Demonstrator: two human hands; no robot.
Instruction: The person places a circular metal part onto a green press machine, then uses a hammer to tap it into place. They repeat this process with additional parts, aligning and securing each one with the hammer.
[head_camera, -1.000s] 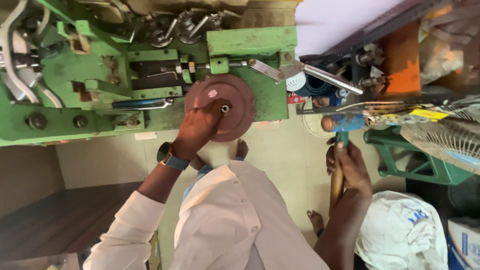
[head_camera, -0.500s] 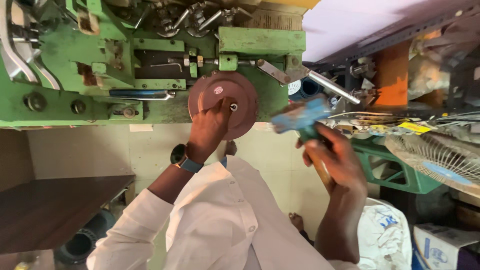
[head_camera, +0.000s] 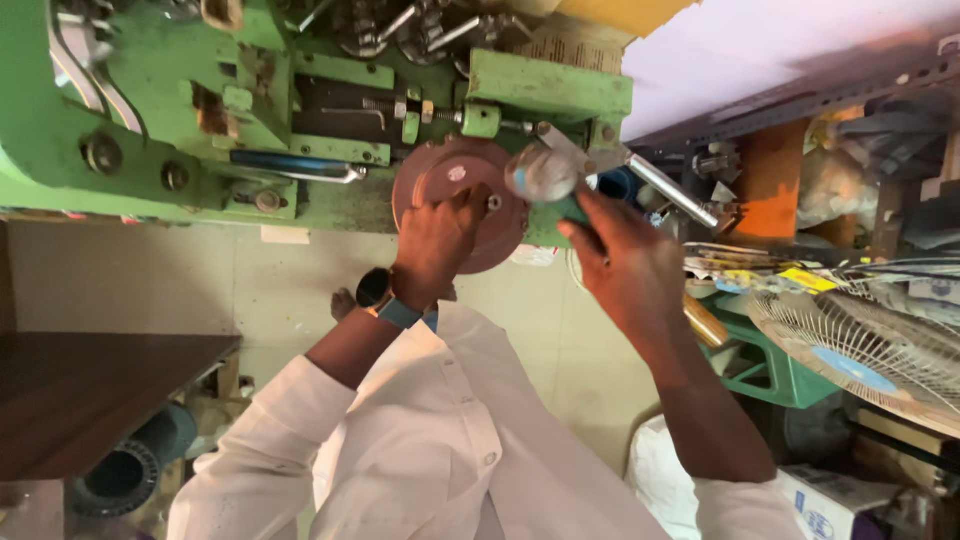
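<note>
L hand lay flat, fingers spread, on round reddish-brown metal wheel mounted on green metal machine. R hand was clamped on hammer w/ grey metal head, head just beside wheel's bolt. Wire fan guard at R.

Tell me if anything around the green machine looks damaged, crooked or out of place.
Nothing is clearly broken or spilled. The green machine is grimy, with worn paint. The left hand rests on its brown round wheel, and the right hand holds a hammer close to the wheel's hub. The fan lies tilted among clutter at right.
</note>
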